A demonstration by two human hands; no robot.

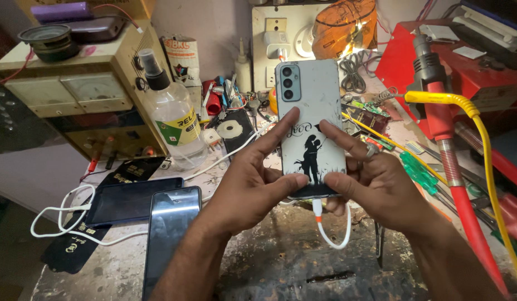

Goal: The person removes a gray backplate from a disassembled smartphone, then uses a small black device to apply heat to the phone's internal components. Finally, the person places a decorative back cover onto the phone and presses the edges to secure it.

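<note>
I hold a smartphone (pixel 311 125) upright in both hands above the middle of the surface (pixel 281 262), its back facing me. My left hand (pixel 250 187) grips its lower left edge, the index finger stretched up across the back and the thumb pressed near the bottom. My right hand (pixel 375 187) grips the lower right edge the same way, index finger slanting onto the back, thumb beside the left thumb; a ring sits on one finger. The phone's case is smooth, pale grey and glossy, with a black silhouette of an embracing couple and a dark camera block at its top left corner. A white cable (pixel 331 231) with an orange collar hangs from the phone's bottom edge in a soft loop. The surface is rough, stained and scorched dark. Near its left edge lie two flat black phones (pixel 152 214), screens glassy. Behind them stands a clear plastic spray bottle (pixel 172 120). Along the right edge runs a red tool with a yellow hose (pixel 481 145).
</note>
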